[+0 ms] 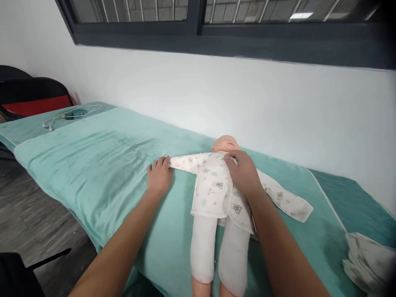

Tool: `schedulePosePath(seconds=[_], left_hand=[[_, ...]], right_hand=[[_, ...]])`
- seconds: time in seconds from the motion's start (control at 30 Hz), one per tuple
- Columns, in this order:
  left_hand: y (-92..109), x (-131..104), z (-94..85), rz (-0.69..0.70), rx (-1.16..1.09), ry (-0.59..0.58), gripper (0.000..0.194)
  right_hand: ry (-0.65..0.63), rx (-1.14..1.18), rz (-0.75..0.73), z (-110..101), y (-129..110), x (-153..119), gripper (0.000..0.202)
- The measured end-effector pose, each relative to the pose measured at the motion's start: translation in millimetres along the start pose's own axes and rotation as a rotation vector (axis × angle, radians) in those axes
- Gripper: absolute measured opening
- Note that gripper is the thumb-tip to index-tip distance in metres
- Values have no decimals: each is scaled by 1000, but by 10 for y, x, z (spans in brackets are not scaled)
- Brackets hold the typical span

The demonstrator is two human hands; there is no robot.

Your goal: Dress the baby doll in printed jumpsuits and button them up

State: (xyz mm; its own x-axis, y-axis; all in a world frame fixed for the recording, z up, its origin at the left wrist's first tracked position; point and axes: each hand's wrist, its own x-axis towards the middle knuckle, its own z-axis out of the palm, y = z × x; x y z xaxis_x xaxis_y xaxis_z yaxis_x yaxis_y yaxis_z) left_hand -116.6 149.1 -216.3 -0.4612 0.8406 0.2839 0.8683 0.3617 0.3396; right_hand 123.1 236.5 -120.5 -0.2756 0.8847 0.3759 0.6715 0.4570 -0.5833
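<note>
A baby doll [225,142] lies on its back, its head toward the wall. It wears a white printed baby shirt [210,185] and white leg coverings [203,247]. My left hand [160,175] is at the cuff of the sleeve [184,163] on the left of the view, its fingers bent over the end. On the chest, just below the doll's chin, my right hand [243,171] is closed at the shirt's front edge; its fingertips are partly hidden. The other sleeve [287,202] stretches out to the right, and whether an arm fills it I cannot tell.
A green sheet [123,165] covers the bed along the white wall [278,111], below a dark window frame [216,39]. A looped cord [74,113] lies at the far left, near black and red chairs [37,97]. Crumpled pale cloth [368,260] sits at the right.
</note>
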Motion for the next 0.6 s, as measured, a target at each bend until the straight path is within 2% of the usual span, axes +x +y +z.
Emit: schedulePosePath(seconds=[0.13, 0.27, 0.37, 0.43, 0.5, 0.53, 0.6], left_hand=[[3, -26, -5, -52, 38, 25, 50], [9, -68, -46, -63, 59, 24, 54], [42, -182, -97, -19, 76, 78, 55], [71, -314, -121, 57, 52, 130, 51], [101, -467, -128, 150, -43, 120, 44], [117, -540, -128, 188, -111, 87, 40], [164, -657, -131, 244, -255, -11, 37]], right_hand=[[-50, -28, -122, 2, -14, -412, 57], [-44, -24, -217, -27, 5, -886, 69], [-85, 30, -223, -80, 37, -1298, 70], [-135, 129, -199, -129, 93, -1566, 67], [-160, 254, -161, -195, 204, -1759, 60], [-124, 309, -129, -237, 284, -1808, 55], [76, 365, -13, -337, 488, -1790, 46]])
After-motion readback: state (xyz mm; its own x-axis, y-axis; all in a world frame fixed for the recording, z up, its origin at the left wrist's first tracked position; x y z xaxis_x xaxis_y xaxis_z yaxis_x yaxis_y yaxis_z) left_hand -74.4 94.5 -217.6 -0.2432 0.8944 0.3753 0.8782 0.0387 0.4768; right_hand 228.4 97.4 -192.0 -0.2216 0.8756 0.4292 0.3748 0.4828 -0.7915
